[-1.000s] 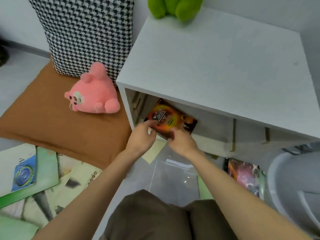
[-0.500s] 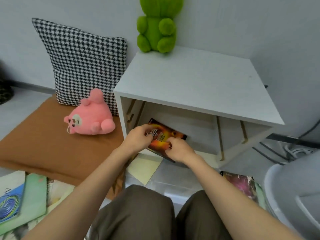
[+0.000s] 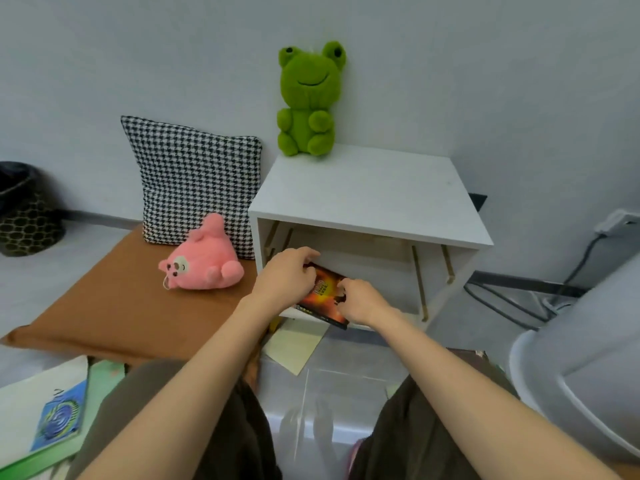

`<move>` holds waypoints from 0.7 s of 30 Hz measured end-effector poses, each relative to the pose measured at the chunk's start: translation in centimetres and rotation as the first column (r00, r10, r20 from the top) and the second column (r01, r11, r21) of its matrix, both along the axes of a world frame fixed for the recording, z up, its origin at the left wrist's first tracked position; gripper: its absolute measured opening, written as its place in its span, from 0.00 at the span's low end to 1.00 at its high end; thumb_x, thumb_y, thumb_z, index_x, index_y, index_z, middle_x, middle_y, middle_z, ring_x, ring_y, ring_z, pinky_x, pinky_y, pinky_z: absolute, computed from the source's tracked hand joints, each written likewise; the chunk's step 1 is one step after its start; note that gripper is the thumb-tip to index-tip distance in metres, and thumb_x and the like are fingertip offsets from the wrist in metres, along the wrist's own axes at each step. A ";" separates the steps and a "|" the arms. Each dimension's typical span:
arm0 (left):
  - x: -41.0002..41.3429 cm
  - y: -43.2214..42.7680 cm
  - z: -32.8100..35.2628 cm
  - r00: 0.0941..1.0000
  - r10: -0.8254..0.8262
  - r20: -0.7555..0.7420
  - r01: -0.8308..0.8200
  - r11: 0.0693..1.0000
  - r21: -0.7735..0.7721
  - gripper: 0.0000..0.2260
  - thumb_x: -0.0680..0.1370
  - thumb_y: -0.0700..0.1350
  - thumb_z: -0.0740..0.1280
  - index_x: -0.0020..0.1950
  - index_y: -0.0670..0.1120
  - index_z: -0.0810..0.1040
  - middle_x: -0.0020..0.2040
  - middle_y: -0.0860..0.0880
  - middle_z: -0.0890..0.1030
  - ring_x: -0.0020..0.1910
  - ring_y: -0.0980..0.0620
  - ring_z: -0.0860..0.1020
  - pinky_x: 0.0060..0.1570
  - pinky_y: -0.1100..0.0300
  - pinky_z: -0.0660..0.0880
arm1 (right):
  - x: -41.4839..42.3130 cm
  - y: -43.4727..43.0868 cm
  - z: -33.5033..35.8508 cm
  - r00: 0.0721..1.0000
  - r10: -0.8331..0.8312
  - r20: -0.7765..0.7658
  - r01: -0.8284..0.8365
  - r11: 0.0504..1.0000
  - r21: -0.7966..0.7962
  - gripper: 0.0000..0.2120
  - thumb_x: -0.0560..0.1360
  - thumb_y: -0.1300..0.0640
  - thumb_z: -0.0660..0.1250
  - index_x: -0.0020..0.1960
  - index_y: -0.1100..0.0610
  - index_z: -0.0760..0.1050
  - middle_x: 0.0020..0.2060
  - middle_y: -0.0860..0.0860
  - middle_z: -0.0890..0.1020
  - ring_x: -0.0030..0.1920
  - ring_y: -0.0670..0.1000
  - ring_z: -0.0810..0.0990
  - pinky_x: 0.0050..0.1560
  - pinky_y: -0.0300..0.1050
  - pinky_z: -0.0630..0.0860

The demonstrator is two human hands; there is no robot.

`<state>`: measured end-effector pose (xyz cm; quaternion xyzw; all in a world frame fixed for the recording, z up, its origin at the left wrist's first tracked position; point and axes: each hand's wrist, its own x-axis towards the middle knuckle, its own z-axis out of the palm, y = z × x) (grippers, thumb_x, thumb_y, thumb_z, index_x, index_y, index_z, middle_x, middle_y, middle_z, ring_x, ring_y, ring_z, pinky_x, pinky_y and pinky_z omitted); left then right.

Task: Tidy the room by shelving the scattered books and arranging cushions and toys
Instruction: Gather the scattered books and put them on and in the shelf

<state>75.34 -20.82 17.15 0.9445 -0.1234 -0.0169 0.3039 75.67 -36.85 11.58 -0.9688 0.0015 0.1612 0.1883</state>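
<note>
While both your hands are on the book (image 3: 323,299), the step in hand reads as shelving: you are feeding it into the open front of the white cabinet (image 3: 367,199).

Head view, the only one. Your left hand (image 3: 285,280) is curled over the book's upper left edge, fingers pressed down on the cover. Your right hand (image 3: 362,301) pinches the lower right part, thumb on the cover; the fingers underneath are hidden. The book has an orange and black cover, sits tilted, its far end inside the cabinet mouth, its near corner still sticking out past the bottom lip. It is not standing upright and not fully in.

Next move, as a guess: push it the rest of the way in and set it against the left inner wall, then let go. Watch the near corner, it could catch the lip.

Plenty is left after that. More books (image 3: 52,414) lie on the floor at lower left, a pale sheet (image 3: 294,344) lies just below the cabinet. The pink plush (image 3: 202,263) lies on the brown cushion (image 3: 114,306), touching the checked cushion (image 3: 194,178) propped on the wall. The green frog (image 3: 310,102) sits upright on the cabinet top.
</note>
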 end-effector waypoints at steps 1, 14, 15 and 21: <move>-0.1 0.3 -0.5 1.000 0.001 0.001 -0.001 1.000 0.008 0.18 0.78 0.43 0.60 0.69 0.50 0.72 0.64 0.49 0.77 0.62 0.51 0.74 0.58 0.56 0.73 | 0.1 0.4 -0.4 1.000 -0.001 0.004 0.001 1.000 0.000 0.19 0.75 0.56 0.65 0.66 0.58 0.72 0.60 0.56 0.76 0.58 0.56 0.76 0.58 0.48 0.75; 5.7 0.5 -12.7 0.990 0.053 -0.130 -0.053 0.999 0.000 0.17 0.80 0.43 0.59 0.69 0.49 0.71 0.63 0.45 0.76 0.57 0.45 0.77 0.57 0.53 0.73 | 5.9 0.6 -12.2 0.997 0.078 -0.021 -0.081 0.966 -0.244 0.29 0.73 0.62 0.65 0.72 0.60 0.61 0.75 0.60 0.57 0.70 0.61 0.63 0.68 0.54 0.67; 6.2 0.5 -13.6 0.988 0.051 -0.144 -0.048 0.999 0.019 0.17 0.80 0.43 0.59 0.70 0.49 0.70 0.64 0.44 0.75 0.58 0.45 0.76 0.58 0.54 0.73 | 6.4 0.5 -13.1 0.995 0.098 -0.018 -0.099 0.958 -0.269 0.30 0.73 0.62 0.65 0.73 0.60 0.59 0.75 0.60 0.54 0.72 0.61 0.59 0.70 0.55 0.64; 9.5 -0.2 -17.7 0.987 0.054 -0.151 -0.036 0.992 0.117 0.19 0.81 0.42 0.58 0.72 0.49 0.67 0.67 0.45 0.70 0.64 0.43 0.71 0.61 0.47 0.73 | 9.4 0.3 -18.6 0.979 0.180 -0.093 -0.202 0.905 -0.374 0.35 0.74 0.62 0.66 0.76 0.60 0.53 0.75 0.60 0.56 0.76 0.60 0.52 0.74 0.58 0.54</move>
